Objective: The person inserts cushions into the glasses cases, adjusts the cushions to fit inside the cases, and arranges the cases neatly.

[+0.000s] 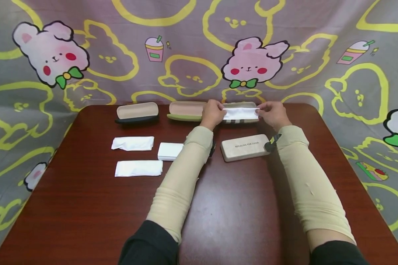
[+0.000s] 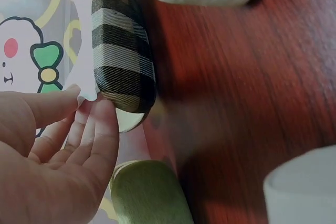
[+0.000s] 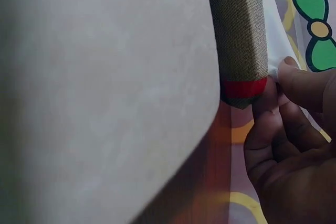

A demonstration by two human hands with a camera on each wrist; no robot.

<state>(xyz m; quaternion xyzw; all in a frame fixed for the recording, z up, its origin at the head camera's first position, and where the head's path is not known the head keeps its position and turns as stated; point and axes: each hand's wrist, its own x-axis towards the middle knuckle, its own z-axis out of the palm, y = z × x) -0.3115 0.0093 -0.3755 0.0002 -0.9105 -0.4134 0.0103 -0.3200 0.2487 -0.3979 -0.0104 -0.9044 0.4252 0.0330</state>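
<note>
A folded white cloth (image 1: 240, 113) is stretched between both hands over an open plaid glasses case (image 1: 241, 121) at the table's back. My left hand (image 1: 213, 113) pinches the cloth's left end between thumb and fingers, right at the case's rim. The right hand (image 1: 274, 115) pinches the opposite end the same way. In the left wrist view the plaid case (image 2: 123, 45) shows black and grey checks, with the left hand (image 2: 63, 145) at its end. A red stripe marks the case (image 3: 244, 87) beside the right hand (image 3: 294, 129) in the right wrist view.
A closed cream case (image 1: 245, 147) lies in front of the plaid one. Left of it stand an open green case (image 1: 185, 117) and an open black case (image 1: 137, 113). Two folded white cloths (image 1: 132, 143) and a white box (image 1: 170, 151) lie on the left half of the table.
</note>
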